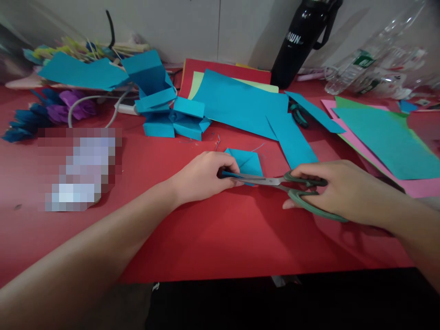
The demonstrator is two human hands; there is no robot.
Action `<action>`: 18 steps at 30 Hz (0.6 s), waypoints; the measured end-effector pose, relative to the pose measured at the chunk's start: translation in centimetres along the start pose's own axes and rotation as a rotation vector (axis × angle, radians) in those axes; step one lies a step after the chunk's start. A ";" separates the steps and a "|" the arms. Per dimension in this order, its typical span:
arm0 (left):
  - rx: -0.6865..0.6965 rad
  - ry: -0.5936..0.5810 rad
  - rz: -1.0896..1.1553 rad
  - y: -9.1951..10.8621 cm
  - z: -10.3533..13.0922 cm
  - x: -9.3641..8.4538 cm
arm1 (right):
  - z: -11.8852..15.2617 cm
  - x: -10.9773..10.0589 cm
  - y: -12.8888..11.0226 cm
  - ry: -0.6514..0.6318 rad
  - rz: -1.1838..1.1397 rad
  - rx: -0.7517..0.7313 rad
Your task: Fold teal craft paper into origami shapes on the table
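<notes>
My left hand [209, 176] pinches the near-left edge of a small folded piece of blue paper [248, 161] with diagonal creases. My right hand [347, 195] grips green-handled scissors [275, 181] by their loops, thumb in the upper one. The blades point left and lie along the paper's near edge, their tips reaching my left fingers. How far the blades are parted is hard to make out there. A blue paper strip [295, 140] lies just beyond the scissors, and folded blue paper boxes [173, 117] stand farther back.
The red table [213, 238] ends at a near edge. A pixelated phone-like object [84, 172] with a cable lies left. Coloured sheets [388, 137] lie right; more blue sheets [237, 103] lie at the back. A black bottle [297, 43] and clear plastic bottles [364, 62] stand by the wall.
</notes>
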State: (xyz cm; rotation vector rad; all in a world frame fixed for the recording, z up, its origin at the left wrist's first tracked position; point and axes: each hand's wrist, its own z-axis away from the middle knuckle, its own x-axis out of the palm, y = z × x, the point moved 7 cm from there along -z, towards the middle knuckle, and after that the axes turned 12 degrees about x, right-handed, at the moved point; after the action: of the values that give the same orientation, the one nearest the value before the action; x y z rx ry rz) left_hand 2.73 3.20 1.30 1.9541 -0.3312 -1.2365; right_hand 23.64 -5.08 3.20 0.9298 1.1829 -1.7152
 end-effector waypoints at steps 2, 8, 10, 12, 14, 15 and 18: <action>0.000 -0.002 0.002 0.0 0.0 0.0 | 0.1 0.1 -0.1 0.018 0.018 -0.009; -0.004 0.004 -0.018 0.1 0.0 -0.1 | 0.7 0.5 -0.3 0.053 0.032 -0.027; -0.005 0.002 -0.014 0.0 0.0 -0.1 | 0.9 0.6 -0.4 0.053 0.016 -0.024; -0.005 0.002 -0.009 0.0 0.0 0.0 | 1.0 0.6 -0.6 0.061 0.015 -0.027; -0.006 0.002 -0.006 -0.1 0.0 0.0 | 1.1 0.6 -0.8 0.066 0.037 -0.028; -0.007 0.002 -0.006 -0.1 0.0 0.0 | 1.1 0.6 -0.8 0.070 0.050 -0.030; -0.011 0.000 -0.008 -0.1 0.0 0.0 | 1.3 0.3 -1.0 0.127 0.043 -0.066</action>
State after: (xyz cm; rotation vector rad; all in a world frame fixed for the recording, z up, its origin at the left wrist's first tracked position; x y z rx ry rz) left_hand 2.68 3.25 1.27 1.9476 -0.3166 -1.2406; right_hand 22.49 -6.12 3.63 1.0289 1.2848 -1.5930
